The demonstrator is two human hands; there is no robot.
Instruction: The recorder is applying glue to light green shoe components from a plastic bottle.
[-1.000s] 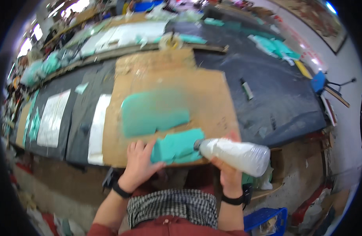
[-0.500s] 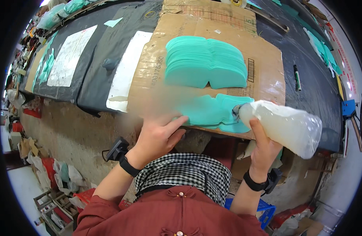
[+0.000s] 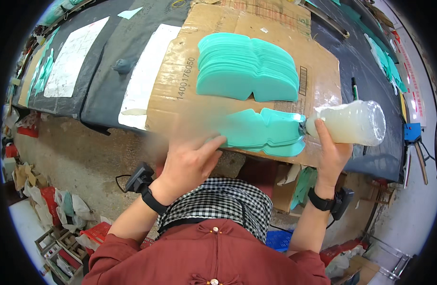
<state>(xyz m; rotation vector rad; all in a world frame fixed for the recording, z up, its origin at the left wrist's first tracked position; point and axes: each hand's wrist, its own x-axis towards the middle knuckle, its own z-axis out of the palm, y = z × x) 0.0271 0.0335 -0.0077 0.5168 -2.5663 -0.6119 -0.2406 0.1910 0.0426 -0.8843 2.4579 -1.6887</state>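
Note:
My right hand (image 3: 335, 154) is wrapped round a translucent plastic bottle (image 3: 354, 124) with milky contents, tipped on its side. Its dark, wet-looking tip (image 3: 302, 126) meets the right end of a low stack of green cut pieces (image 3: 256, 127) at the cardboard's near edge. At that stack's left end my left hand (image 3: 190, 159) is closed, thumb and index finger drawn together at the pieces. A blurred patch hides its other fingers. Farther back lies a thick fanned stack of the same notched green pieces (image 3: 247, 66).
Beneath the stacks is a flattened cardboard sheet (image 3: 173, 102) on a dark-covered table (image 3: 106, 92). White sheets (image 3: 78, 57) lie to the left, a marker pen (image 3: 354, 89) to the right. Several bags and a red crate (image 3: 96, 232) stand on the floor at lower left.
The bottle has swung more level, and its tip has moved right along the front pieces to their right end. My left hand stays at their left end. The view has shifted slightly.

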